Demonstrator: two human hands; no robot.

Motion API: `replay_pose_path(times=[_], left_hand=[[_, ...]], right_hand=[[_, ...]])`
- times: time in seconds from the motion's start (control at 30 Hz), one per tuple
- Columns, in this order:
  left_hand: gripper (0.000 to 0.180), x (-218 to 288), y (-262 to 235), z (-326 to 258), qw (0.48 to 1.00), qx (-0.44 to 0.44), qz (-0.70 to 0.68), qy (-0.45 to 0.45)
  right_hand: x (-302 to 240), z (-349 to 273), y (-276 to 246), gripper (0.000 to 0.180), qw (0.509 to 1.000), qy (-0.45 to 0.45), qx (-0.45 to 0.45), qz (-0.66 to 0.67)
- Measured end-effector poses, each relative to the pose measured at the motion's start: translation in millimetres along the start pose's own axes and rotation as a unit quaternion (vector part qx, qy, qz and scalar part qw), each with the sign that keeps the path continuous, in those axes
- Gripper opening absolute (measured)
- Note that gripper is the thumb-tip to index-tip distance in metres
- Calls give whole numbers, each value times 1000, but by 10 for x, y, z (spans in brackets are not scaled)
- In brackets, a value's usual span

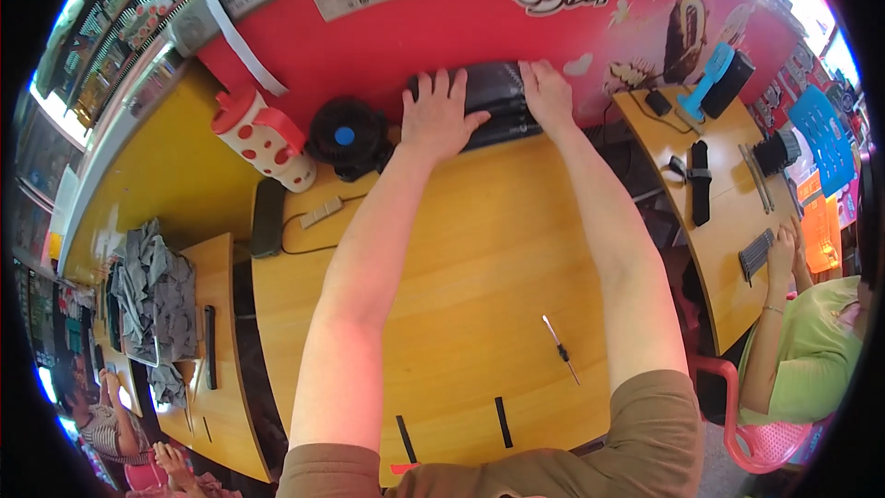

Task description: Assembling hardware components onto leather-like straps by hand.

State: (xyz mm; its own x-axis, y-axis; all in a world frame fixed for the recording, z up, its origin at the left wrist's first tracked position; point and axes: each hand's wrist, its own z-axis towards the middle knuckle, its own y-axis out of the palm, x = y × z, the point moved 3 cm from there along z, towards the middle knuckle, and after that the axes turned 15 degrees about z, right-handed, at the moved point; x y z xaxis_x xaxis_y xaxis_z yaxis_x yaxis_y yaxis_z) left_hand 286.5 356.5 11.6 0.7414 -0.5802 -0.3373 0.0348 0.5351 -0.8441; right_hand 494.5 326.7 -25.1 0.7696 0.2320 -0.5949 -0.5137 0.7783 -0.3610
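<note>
A black glossy bundle point(495, 85) under two hands, top centre of the frame.
It lies at the table's point(479, 249) far edge, beside the red panel point(461, 23). The left hand point(438, 117) spreads wide over its left part; the right hand point(548, 99) rests on its right end, grip unclear. It looks light, pliable and slippery, likely best held at both ends.

The sleeves point(656, 415) are short, brown; forearms point(371, 231) and fingers point(442, 86) bare.

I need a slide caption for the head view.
Left hand and right hand on a dark bundle at the far edge of a wooden table, beside a black fan.
</note>
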Motion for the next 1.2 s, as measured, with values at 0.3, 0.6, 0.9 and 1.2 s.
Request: replay_pose_path(times=[0.3, 0.6, 0.9, 1.2], left_hand=[[74, -525, -829, -289, 992, -71, -95, -52], [22, -2277, -1893, -3580, 966, 78, 23, -247], [44, -2850, -797, -5488, 829, -204, 147, -499], [32, -3288, -463, -5588, 823, -262, 29, -503]], right_hand=[[-604, 59, -531, 40, 1000, -6, -13, 23], [-2050, -2042, -1786, 32, 968, -104, -221, 63], [-2894, -2560, -1816, 31, 967, -168, -183, 61], [-4021, -2923, -1908, 35, 918, -308, -248, 13]])
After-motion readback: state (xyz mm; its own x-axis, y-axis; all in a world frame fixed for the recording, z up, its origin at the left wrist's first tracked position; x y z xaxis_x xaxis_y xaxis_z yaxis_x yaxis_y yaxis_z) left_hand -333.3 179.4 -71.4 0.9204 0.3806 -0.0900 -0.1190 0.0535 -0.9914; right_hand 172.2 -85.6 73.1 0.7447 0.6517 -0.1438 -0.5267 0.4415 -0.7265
